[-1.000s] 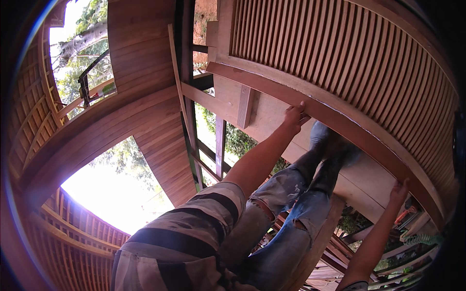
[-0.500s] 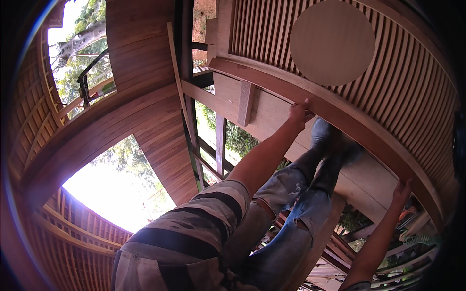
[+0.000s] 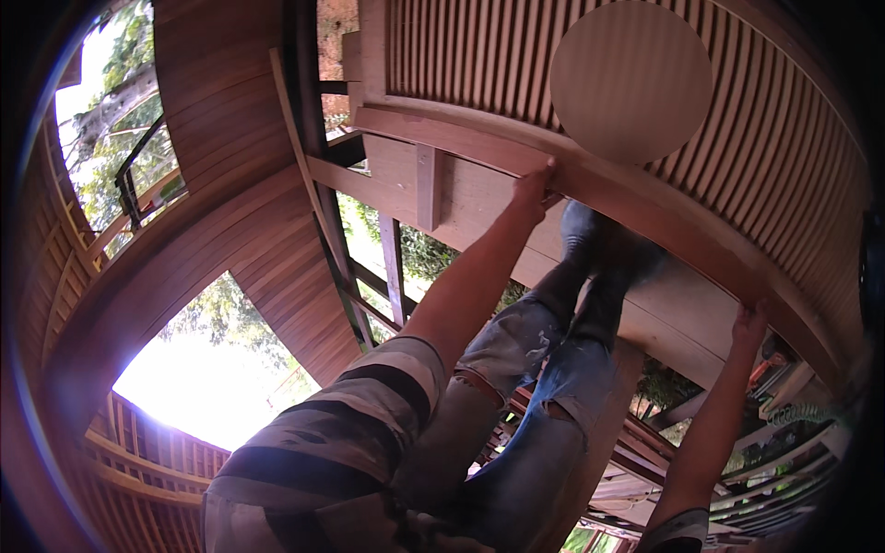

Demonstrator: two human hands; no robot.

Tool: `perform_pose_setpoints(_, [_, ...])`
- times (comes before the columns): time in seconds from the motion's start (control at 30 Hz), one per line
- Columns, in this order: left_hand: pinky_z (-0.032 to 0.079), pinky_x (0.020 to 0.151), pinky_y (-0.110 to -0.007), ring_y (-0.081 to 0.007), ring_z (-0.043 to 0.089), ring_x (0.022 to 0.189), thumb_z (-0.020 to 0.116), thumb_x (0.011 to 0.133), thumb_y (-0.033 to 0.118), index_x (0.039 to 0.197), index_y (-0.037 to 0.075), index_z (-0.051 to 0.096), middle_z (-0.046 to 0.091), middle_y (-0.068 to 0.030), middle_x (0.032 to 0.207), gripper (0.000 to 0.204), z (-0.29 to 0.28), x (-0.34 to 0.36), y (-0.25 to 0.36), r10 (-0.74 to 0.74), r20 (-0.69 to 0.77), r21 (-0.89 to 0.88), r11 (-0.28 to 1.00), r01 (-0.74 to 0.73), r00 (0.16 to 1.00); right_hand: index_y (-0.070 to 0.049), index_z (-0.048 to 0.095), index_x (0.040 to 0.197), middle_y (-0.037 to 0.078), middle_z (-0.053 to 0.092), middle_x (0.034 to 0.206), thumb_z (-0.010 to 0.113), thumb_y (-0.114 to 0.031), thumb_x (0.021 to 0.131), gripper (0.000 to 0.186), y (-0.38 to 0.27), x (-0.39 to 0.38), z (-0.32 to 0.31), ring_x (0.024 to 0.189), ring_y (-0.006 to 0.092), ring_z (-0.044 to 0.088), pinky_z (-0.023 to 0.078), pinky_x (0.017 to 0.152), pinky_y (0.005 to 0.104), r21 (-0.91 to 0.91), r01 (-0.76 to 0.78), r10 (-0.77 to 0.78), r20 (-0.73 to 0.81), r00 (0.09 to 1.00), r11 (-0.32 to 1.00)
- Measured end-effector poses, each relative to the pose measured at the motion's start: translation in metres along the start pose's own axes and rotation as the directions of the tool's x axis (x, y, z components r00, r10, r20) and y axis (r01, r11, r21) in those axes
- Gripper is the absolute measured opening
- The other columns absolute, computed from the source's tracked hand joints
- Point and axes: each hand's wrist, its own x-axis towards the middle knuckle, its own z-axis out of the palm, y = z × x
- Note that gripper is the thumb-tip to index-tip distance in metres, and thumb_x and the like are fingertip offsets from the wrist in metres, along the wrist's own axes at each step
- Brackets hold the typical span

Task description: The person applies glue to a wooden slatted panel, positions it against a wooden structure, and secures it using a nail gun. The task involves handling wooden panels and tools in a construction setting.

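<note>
A long reddish-brown wooden board [image 3: 654,212] runs along the lower edge of a slatted wooden panel [image 3: 461,64]. My left hand [image 3: 537,189] grips its lower edge near the middle, fingers wrapped round it. My right hand [image 3: 749,323] holds the same edge farther right, its fingers closed on it. Below the board, my legs in torn jeans and dark boots [image 3: 581,240] stretch over pale wooden planks [image 3: 673,327]. A short wooden block [image 3: 429,184] lies across those planks, left of my left hand. A round blurred patch hides part of the slats.
At left are curved planked timber walls [image 3: 230,111] with bright openings onto trees. Dark posts and rails [image 3: 336,263] frame gaps showing greenery. An orange tool [image 3: 767,369] and a coiled green hose [image 3: 793,413] are at lower right, among loose timbers.
The view has shifted, so the board, panel and both my hands appear farther left and slightly higher. Both hands remain on the board. The round blurred patch appeared after the first frame.
</note>
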Motion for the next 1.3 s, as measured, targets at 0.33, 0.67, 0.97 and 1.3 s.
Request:
perform_pose_setpoints(0.33, [0.061, 0.101, -0.047, -0.0328, 0.065, 0.116, 0.076, 0.100, 0.044, 0.136, 0.006, 0.061, 0.061, -0.0147, 0.131, 0.055, -0.005, 0.014, 0.001, -0.009, 0.064, 0.051, 0.999, 0.006, 0.998, -0.005, 0.048, 0.153, 0.014, 0.058, 0.149, 0.064, -0.029, 0.109, 0.053, 0.015, -0.034, 0.064, 0.137, 0.0313, 0.058, 0.053, 0.113, 0.0485, -0.111, 0.004, -0.028, -0.214, 0.976, 0.994])
perform_pose_setpoints(0.67, [0.057, 0.111, -0.046, -0.0336, 0.060, 0.123, 0.070, 0.105, 0.041, 0.144, 0.005, 0.056, 0.055, -0.0162, 0.136, 0.055, 0.003, 0.010, 0.006, -0.047, 0.081, 0.064, 0.997, 0.042, 0.996, -0.005, 0.050, 0.151, 0.015, 0.060, 0.145, 0.062, -0.027, 0.110, 0.048, 0.010, -0.038, 0.049, 0.135, 0.0305, 0.060, 0.057, 0.111, 0.0447, -0.086, -0.057, 0.040, -0.191, 0.981, 0.995])
perform_pose_setpoints(0.97, [0.057, 0.109, -0.047, -0.0288, 0.060, 0.122, 0.068, 0.099, 0.017, 0.134, 0.008, 0.062, 0.057, -0.0102, 0.130, 0.037, 0.000, 0.017, 0.000, -0.068, 0.129, 0.025, 0.998, 0.065, 0.989, -0.007, 0.053, 0.148, 0.014, 0.065, 0.137, 0.064, -0.028, 0.109, 0.046, 0.006, -0.048, 0.055, 0.130, 0.0311, 0.064, 0.057, 0.111, 0.0483, -0.106, -0.089, 0.060, -0.248, 0.967, 0.990])
perform_pose_setpoints(1.3, [0.061, 0.100, -0.046, -0.0290, 0.063, 0.119, 0.072, 0.103, 0.044, 0.137, 0.008, 0.062, 0.059, -0.0095, 0.133, 0.050, -0.013, 0.031, -0.002, -0.020, 0.116, 0.114, 0.993, 0.007, 0.993, -0.010, 0.057, 0.142, 0.010, 0.064, 0.138, 0.076, -0.036, 0.101, 0.052, -0.002, -0.059, 0.084, 0.132, 0.0294, 0.062, 0.054, 0.114, 0.0522, -0.139, -0.151, 0.131, -0.142, 0.981, 0.979])
